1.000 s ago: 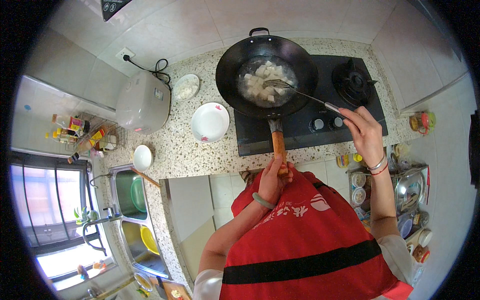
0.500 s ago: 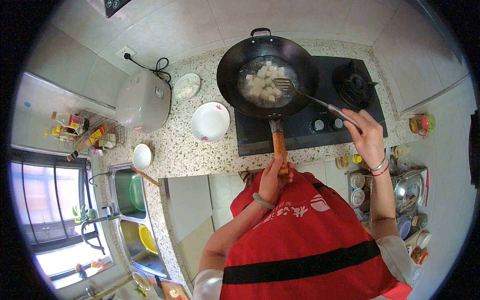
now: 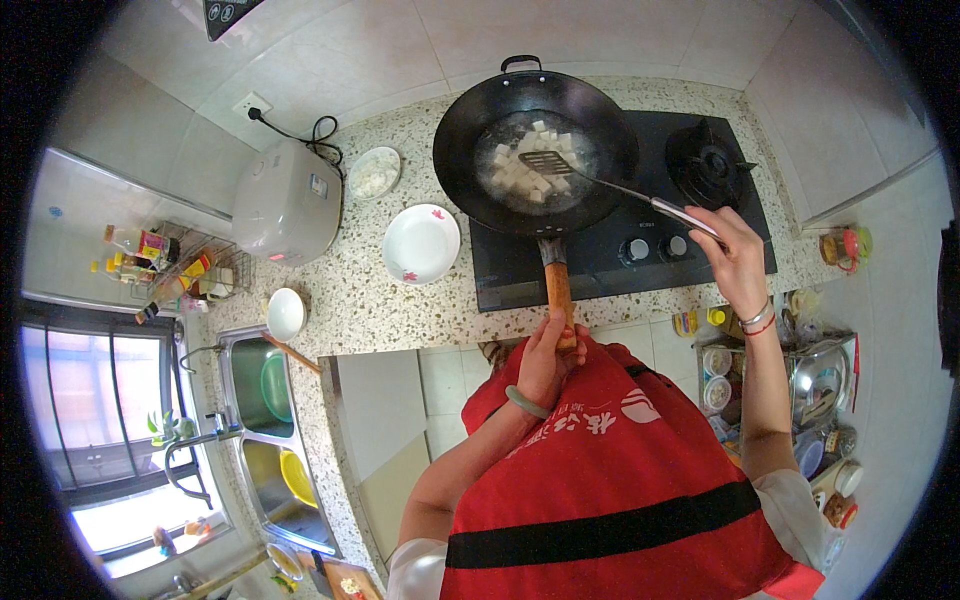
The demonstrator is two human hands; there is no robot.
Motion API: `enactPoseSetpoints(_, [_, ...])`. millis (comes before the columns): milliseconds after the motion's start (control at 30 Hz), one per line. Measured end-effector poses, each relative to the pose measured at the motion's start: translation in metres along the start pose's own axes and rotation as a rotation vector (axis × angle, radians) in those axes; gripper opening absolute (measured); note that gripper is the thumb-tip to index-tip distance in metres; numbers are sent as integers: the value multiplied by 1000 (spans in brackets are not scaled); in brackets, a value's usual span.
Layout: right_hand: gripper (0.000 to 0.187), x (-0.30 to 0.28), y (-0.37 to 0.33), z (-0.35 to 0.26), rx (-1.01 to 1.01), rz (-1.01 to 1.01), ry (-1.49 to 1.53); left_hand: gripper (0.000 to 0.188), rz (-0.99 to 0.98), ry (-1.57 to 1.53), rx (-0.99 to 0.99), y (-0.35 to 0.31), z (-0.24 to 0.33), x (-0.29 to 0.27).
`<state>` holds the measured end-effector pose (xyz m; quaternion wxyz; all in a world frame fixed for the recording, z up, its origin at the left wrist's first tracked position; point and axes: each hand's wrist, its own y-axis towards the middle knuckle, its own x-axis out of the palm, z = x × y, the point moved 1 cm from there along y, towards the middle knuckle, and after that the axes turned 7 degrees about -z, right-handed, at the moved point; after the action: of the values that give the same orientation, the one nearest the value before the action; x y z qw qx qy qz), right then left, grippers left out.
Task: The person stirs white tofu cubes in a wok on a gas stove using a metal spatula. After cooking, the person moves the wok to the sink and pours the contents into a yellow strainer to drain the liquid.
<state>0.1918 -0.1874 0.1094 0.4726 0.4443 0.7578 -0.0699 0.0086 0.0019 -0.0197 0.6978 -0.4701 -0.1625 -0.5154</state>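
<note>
Leftward over the white cubes (image 3: pixel 530 184) in the black wok (image 3: pixel 462 150), the slotted spatula (image 3: pixel 672 208) has shifted; I see the right hand (image 3: pixel 737 258) curled round it, the left hand (image 3: pixel 546 354) wrapped round the wok's wooden handle (image 3: pixel 557 288).

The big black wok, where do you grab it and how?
The wok is probably best held by its wooden handle, from the person's side: it sticks out past the stove toward the body. The left hand grips its end.
</note>
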Motion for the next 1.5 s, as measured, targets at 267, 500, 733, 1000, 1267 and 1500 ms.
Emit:
enactPoseSetpoints(267, [24, 8, -4, 3, 30, 21, -14, 38, -4, 4, -7, 2, -3, -4])
enactPoseSetpoints(500, [25, 1, -9, -4, 91, 24, 14, 36, -3, 2, 1, 0, -1, -2])
enactPoseSetpoints(733, [25, -3, -13, -7, 74, 36, -48, 36, 2, 3, 3, -1, 1, 1])
enactPoseSetpoints(1000, [25, -2, -11, -9, 58, 30, -49, 31, -8, -17, 7, -1, 3, 4])
enactPoseSetpoints(1267, [24, -4, -14, -19, 65, 40, -35, 40, 0, 17, -2, 1, -1, -1])
enactPoseSetpoints(1500, [23, -6, -16, -18, 56, -17, -11, 39, -6, 10, 3, -2, 1, 2])
